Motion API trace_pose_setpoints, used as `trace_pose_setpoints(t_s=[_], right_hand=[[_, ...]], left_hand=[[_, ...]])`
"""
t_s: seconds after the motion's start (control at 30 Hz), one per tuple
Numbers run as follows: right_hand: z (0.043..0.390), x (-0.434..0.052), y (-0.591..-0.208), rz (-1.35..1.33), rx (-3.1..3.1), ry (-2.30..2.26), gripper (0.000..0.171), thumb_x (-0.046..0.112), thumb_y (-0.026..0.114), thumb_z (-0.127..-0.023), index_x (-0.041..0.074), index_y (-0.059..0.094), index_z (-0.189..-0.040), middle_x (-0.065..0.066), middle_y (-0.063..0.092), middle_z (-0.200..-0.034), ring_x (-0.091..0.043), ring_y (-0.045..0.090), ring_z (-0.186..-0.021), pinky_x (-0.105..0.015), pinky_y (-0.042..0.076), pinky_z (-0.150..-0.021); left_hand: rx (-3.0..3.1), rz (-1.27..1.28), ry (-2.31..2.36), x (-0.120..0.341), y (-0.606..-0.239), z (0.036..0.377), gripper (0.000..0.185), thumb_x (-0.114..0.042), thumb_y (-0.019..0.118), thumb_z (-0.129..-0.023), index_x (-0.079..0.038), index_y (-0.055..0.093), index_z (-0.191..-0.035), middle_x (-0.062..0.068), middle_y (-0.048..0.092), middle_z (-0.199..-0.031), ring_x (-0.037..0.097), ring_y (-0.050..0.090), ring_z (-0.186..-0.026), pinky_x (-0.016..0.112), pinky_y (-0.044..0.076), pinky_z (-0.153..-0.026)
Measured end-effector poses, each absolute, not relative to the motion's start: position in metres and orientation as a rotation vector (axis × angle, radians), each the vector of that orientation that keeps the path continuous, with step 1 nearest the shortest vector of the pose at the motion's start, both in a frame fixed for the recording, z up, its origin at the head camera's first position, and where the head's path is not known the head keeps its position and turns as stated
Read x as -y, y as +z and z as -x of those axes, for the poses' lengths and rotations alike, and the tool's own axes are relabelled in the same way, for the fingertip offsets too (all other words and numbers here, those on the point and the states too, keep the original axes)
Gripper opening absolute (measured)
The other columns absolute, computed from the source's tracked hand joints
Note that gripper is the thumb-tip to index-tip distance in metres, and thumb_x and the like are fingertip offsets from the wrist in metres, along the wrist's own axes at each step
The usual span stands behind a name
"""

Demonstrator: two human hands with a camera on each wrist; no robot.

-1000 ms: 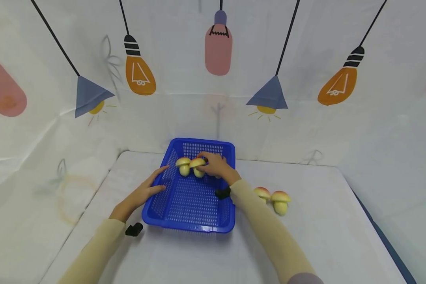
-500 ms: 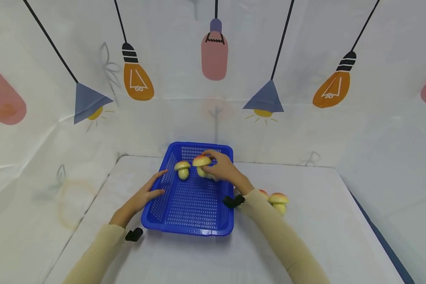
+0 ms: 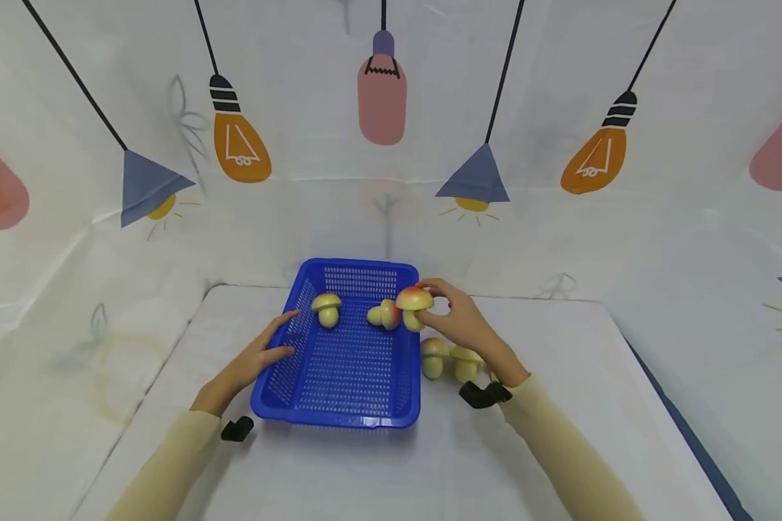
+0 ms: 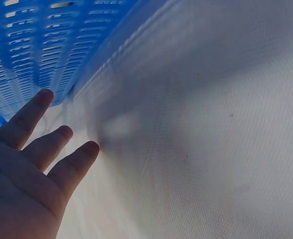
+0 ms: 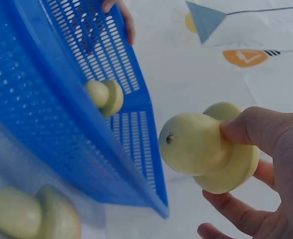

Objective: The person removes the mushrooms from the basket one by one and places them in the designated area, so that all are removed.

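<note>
**Right hand (image 3: 463, 315) pinches a mushroom (image 3: 414, 298) at the right rim of a blue basket (image 3: 326, 420)**

The person's right hand has thumb and fingers parted around the mushroom, the thumb pressing its pale stem and the fingertips at its red-and-yellow cap. In the head view this mushroom is upright, cap uppermost, and overlaps the basket's right rim; in the right wrist view the rounded base of its stem faces the camera and shows a small dark mark.

The left hand (image 3: 250, 362) is spread, its fingers extended, at the basket's left side; the tips of thumb and index finger reach over the rim, while the left wrist view shows three straight fingers outside the perforated wall.

The basket sits at the back edge of the worktop (image 3: 339, 477), left of that edge's middle. Inside it, an upright mushroom (image 3: 326, 310) stands toward the back left corner, and a tipped mushroom (image 3: 384, 315) lies on its side near the right wall, its cap turned to the right.

Outside, two upright mushrooms (image 3: 434, 357) are side by side on the worktop, just beside the basket's right wall. A partly hidden mushroom (image 3: 493, 377) shows beyond them at the right wrist. Behind the worktop hangs a white sheet (image 3: 300, 217) printed with lamps and orange bulbs.
</note>
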State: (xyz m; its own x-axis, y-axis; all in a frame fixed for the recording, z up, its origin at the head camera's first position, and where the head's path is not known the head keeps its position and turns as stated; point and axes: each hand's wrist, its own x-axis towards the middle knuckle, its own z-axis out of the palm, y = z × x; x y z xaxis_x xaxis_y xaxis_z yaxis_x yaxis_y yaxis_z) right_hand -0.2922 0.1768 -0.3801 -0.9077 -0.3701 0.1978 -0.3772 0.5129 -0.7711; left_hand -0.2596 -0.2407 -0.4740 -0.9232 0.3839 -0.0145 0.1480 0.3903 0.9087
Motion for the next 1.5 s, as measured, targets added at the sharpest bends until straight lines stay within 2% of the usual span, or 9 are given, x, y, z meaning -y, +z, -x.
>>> trace_pose_setpoints(t_s=[0.2,0.57,1.17,1.23,1.33,1.43,1.5], right_hand=[[0.276,-0.206,-0.386,-0.629,2.753,1.324,0.051,0.033,0.076,-0.093,0.02,0.059,-0.14,-0.007,0.065,-0.138,-0.032,0.057,-0.129,-0.065,0.042,-0.103],[0.246,-0.275,-0.408,-0.46,2.789,1.326,0.051,0.027,0.074,-0.096,0.017,0.056,-0.142,-0.013,0.062,-0.142,-0.037,0.054,-0.134,-0.068,0.042,-0.103],[0.217,-0.335,-0.425,-0.35,2.837,1.158,0.053,0.027,0.072,-0.097,0.008,0.054,-0.143,-0.02,0.06,-0.141,-0.044,0.054,-0.13,-0.07,0.045,-0.097],[0.214,-0.342,-0.427,-0.333,2.832,1.146,0.052,0.027,0.072,-0.097,0.008,0.054,-0.143,-0.02,0.062,-0.139,-0.038,0.056,-0.128,-0.069,0.046,-0.096],[0.211,-0.35,-0.431,-0.321,2.819,1.142,0.052,0.026,0.072,-0.097,0.008,0.055,-0.143,-0.02,0.064,-0.136,-0.008,0.057,-0.121,-0.068,0.048,-0.094],[0.21,-0.358,-0.435,-0.313,2.809,1.153,0.051,0.025,0.072,-0.098,0.006,0.055,-0.142,-0.021,0.064,-0.136,0.019,0.045,-0.111,-0.068,0.05,-0.092],[0.21,-0.361,-0.438,-0.308,2.806,1.17,0.051,0.024,0.072,-0.098,0.005,0.055,-0.142,-0.022,0.063,-0.137,0.025,0.04,-0.109,-0.066,0.051,-0.091]], left_hand=[[-2.436,-0.461,1.554,0.242,-0.472,0.259,0.072,-0.021,0.053,-0.103,-0.023,0.018,-0.165,0.028,0.017,-0.165,0.052,0.043,-0.134,0.058,0.047,-0.097],[-2.438,-0.46,1.55,0.24,-0.472,0.259,0.07,-0.023,0.052,-0.104,-0.023,0.018,-0.165,0.028,0.016,-0.166,0.052,0.041,-0.136,0.06,0.044,-0.1],[-2.419,-0.436,1.583,0.239,-0.476,0.259,0.069,-0.024,0.051,-0.104,-0.025,0.019,-0.165,0.027,0.017,-0.166,0.054,0.041,-0.136,0.06,0.046,-0.099],[-2.426,-0.435,1.575,0.239,-0.475,0.259,0.069,-0.023,0.051,-0.103,-0.025,0.019,-0.165,0.027,0.017,-0.166,0.054,0.04,-0.137,0.063,0.045,-0.1],[-2.432,-0.425,1.57,0.239,-0.474,0.259,0.069,-0.024,0.052,-0.103,-0.026,0.02,-0.165,0.026,0.015,-0.168,0.054,0.037,-0.139,0.067,0.042,-0.102],[-2.436,-0.423,1.566,0.239,-0.474,0.259,0.069,-0.025,0.052,-0.103,-0.027,0.02,-0.165,0.025,0.014,-0.168,0.054,0.036,-0.14,0.067,0.041,-0.102],[-2.437,-0.428,1.564,0.24,-0.476,0.259,0.07,-0.024,0.052,-0.103,-0.026,0.019,-0.165,0.026,0.013,-0.168,0.055,0.036,-0.14,0.067,0.042,-0.101]])
